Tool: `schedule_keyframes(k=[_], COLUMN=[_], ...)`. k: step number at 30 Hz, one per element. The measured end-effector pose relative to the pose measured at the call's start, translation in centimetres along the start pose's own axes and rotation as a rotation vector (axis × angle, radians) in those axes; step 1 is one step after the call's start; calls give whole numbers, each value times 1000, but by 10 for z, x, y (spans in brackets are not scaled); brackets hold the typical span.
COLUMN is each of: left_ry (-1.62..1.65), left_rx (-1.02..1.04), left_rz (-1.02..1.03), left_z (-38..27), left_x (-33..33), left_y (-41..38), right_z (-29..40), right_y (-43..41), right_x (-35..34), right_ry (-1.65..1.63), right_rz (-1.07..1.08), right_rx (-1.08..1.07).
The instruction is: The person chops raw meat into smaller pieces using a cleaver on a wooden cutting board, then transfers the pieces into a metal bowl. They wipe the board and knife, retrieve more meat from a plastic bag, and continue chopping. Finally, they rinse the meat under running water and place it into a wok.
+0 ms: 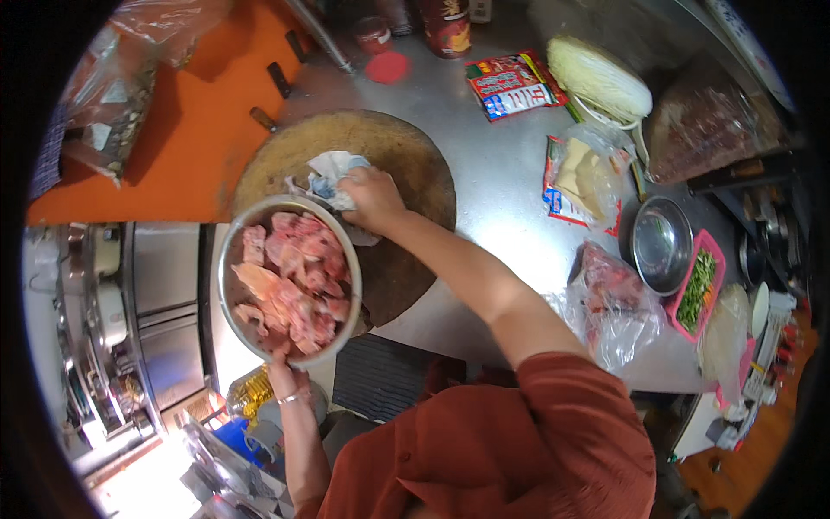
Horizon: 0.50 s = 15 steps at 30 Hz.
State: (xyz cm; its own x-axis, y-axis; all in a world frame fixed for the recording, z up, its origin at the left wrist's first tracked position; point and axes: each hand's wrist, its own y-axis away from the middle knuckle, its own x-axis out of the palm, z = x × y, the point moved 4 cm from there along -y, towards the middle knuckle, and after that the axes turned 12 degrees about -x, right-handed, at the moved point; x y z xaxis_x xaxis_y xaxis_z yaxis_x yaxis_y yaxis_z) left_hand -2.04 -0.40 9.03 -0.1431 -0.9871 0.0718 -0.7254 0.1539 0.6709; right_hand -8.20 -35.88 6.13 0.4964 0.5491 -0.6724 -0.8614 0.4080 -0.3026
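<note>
My left hand grips the near rim of a metal bowl, its thumb over the edge. Chunks of raw meat, with pale fat or skin on some, fill the bowl, which is held up over the left part of a round wooden chopping block. On that block my right hand clutches a crumpled white and blue cloth, pressed against the wood just beyond the bowl. The bowl hides the block's near left part.
Knife handles stick up along the block's far left side. Rightward on the steel counter lie red packets, a napa cabbage, bagged meat, an empty steel bowl and a pink basket of chopped greens.
</note>
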Motion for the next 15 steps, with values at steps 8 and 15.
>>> schedule_keyframes(k=[8,15], left_ry=[-36,-114], left_rx=[-133,-201], left_rz=[147,320], left_z=[-8,-21], left_x=[56,157], left_y=[-130,-56], right_z=[-117,-216], right_y=[148,109], right_x=[-132,-147], right_ry=[-404,649], right_rz=[-775,-155], right_rx=[452,580])
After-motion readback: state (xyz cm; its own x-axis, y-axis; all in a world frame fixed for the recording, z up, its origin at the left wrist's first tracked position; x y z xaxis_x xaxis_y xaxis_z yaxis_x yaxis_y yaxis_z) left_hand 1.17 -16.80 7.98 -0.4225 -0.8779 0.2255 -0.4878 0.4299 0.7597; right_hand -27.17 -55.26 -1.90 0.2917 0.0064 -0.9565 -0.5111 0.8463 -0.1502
